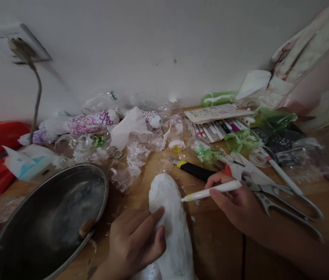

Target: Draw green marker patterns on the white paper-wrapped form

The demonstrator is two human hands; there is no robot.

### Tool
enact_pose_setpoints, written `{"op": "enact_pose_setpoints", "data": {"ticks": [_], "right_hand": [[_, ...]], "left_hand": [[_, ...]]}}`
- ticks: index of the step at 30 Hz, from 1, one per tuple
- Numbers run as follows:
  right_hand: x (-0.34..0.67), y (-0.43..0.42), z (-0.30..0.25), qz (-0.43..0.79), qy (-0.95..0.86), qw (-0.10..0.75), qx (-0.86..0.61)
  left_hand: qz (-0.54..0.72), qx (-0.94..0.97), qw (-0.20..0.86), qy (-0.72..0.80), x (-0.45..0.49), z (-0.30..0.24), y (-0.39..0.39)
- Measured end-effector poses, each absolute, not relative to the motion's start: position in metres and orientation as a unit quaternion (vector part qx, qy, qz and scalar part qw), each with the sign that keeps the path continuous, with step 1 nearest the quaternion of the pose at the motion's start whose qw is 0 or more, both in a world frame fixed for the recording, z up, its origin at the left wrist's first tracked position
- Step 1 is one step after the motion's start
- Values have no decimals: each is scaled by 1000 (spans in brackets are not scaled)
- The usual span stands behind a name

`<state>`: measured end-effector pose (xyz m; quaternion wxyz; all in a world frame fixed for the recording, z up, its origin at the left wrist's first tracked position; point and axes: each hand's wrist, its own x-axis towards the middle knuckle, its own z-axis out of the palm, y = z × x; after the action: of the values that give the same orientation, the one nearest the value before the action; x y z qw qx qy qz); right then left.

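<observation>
A long white paper-covered form (170,217) lies on the wooden table (216,245), pointing away from me. My left hand (136,241) is closed round its left side, thumb pressed on top. My right hand (237,202) pinches a white marker pen (213,190) with a yellowish tip. The tip touches the form's right edge near its rounded far end.
A metal bowl (50,221) sits at the left. Scissors (281,194) and a black-and-yellow tool (195,170) lie behind my right hand. A marker set (219,130), cut clear bottles (141,151), torn paper, patterned figures (91,121) and green scraps (241,140) crowd the back along the wall.
</observation>
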<state>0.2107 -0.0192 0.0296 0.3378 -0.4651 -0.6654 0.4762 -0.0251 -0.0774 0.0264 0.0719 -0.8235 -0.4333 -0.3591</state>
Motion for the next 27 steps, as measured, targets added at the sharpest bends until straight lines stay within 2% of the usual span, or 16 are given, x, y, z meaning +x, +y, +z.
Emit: {"op": "enact_pose_setpoints", "data": {"ticks": [8,17,27], "right_hand": [[224,-24,25,403,-687,438,-416],[217,-29,29,367,-726,414,-409],[212,-29,34,439,-728,339,-402]], "left_hand": [[-351,-828,75,-430,-20,30,-79],[-336,-860,46,-380,-16,20,-83],[-322,-867,31,-380,-14,19,-82]]}}
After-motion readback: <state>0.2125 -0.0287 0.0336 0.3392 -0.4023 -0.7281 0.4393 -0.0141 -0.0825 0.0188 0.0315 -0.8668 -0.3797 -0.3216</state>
